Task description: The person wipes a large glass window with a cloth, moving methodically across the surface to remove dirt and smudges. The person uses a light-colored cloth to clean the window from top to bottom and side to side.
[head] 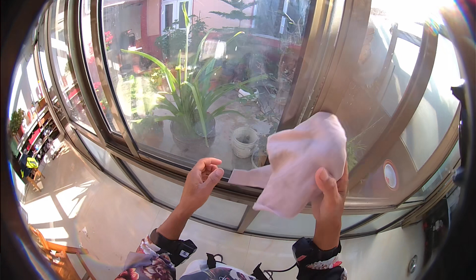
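A pale pink cloth (297, 164) hangs in loose folds from my right hand (333, 190), its thumb pressed on the fabric and most fingers hidden behind it. One strip of the cloth trails leftward over the bottom rail of the window frame (178, 170). To the left, my left hand (202, 181) is raised with curled fingers apart from the thumb and nothing in it. It is in front of the lower edge of a large glass pane (223, 105), just left of the cloth's trailing end.
Brown metal posts (327, 56) divide the glazing. Behind the glass are a potted long-leaved plant (189, 105) and a white bucket (244, 142). A wooden chair (63, 254) stands at lower left on the tiled floor (111, 220). Loaded shelves (33, 127) line the far left.
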A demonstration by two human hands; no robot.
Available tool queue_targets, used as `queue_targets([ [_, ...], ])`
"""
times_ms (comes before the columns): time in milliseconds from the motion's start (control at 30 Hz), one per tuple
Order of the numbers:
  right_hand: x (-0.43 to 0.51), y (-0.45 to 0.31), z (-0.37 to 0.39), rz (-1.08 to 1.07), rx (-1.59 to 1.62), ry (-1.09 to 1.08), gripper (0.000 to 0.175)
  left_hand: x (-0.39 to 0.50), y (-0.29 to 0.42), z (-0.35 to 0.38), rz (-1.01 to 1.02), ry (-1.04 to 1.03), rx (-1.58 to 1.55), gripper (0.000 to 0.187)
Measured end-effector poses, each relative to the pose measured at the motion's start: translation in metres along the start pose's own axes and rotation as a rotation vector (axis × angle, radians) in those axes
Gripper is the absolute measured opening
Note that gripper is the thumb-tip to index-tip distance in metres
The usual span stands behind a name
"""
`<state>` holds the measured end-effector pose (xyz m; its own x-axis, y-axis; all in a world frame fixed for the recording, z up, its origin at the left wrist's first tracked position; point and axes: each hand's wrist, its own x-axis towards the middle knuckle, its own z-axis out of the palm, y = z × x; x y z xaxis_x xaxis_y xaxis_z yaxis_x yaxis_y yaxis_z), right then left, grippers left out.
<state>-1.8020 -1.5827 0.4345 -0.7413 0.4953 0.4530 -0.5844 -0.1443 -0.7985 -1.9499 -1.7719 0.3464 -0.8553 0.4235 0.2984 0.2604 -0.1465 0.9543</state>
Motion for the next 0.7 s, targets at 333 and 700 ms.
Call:
queue_targets([
  [333, 0.128, 0.041, 0.105, -1.112, -1.419, 0.148, 0.043, -0.009, -0.02, -0.109, -0.02, 0.187, 0.046, 0.021],
  [700, -0.004, 0.189, 0.003, -0.91, -1.644, -0.447, 0.029, 0.004, -0.021, -0.159, 0.046, 0.295, 0.188, 0.021],
])
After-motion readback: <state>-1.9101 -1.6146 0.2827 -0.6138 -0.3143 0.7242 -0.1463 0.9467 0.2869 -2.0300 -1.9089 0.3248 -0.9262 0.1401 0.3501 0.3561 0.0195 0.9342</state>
